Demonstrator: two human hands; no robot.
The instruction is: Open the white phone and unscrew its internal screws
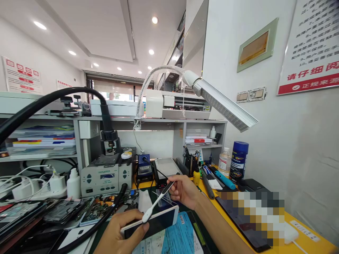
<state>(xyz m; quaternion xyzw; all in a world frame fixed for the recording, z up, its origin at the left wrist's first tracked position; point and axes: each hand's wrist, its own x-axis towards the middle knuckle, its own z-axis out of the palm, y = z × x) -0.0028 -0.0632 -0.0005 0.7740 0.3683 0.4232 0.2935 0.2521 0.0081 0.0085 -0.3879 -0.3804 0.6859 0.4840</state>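
Note:
My left hand (124, 229) grips a smartphone (156, 223) with a pale frame and dark screen, tilted on its long side above the bench. Between the fingers of my right hand (182, 190) is the dark handle of a slim black-and-white toothbrush (155, 204). Its white head rests at the phone's upper edge, close to my left thumb and fingers; the bristles are hidden. Below the phone lies a blue-and-white printed sheet (177, 233) on a dark green mat.
Phone parts and circuit boards (99, 208) crowd the left, crossed by a black hose (106, 218). Behind stand a grey rework station (106, 176) and a soldering unit (144, 169). A blue-capped spray can (238, 160) and a dark tablet-like panel (238, 222) sit right. A lamp (225, 102) hangs above.

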